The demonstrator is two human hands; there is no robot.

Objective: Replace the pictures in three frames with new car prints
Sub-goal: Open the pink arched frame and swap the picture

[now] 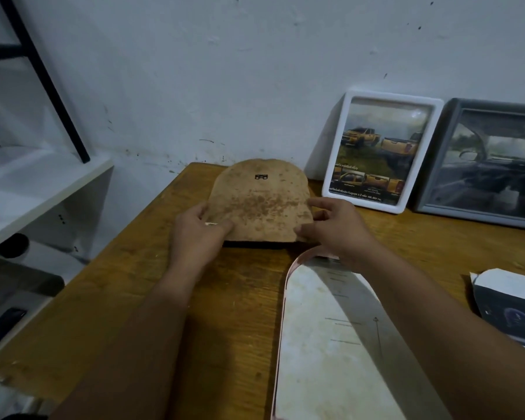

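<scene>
Both hands are on the brown backing board [259, 201] at the far side of the wooden worktop [128, 298], close to the wall [225, 71]. It's a stained, cardboard-looking panel with a small black hanger clip near its top edge, and it sits on top of a dark frame [255, 244], of which only a thin strip shows along the near edge.

The left hand [196, 234] holds the board's near-left corner, thumb on top and fingers curled around the edge. The right hand [334, 230] pinches the near-right corner, with the index finger stretched along the right side of the board. So the hands are apart, one on each corner, and the board lies between them and just beyond them.

Just below the right wrist there's a pink-rimmed frame [331, 344] lying flat, running toward the camera, with a pale mottled surface and some faint printed lines and an arrow on it.

Leaning against the wall on the right is a white frame [379, 150] showing a print of yellow pickup trucks, and right beside it a grey frame [491, 165] with a car interior print. At the right edge of the worktop lies a printed sheet [509, 310] with a dark dashboard picture. A white shelf [34, 189] stands off to the left.
</scene>
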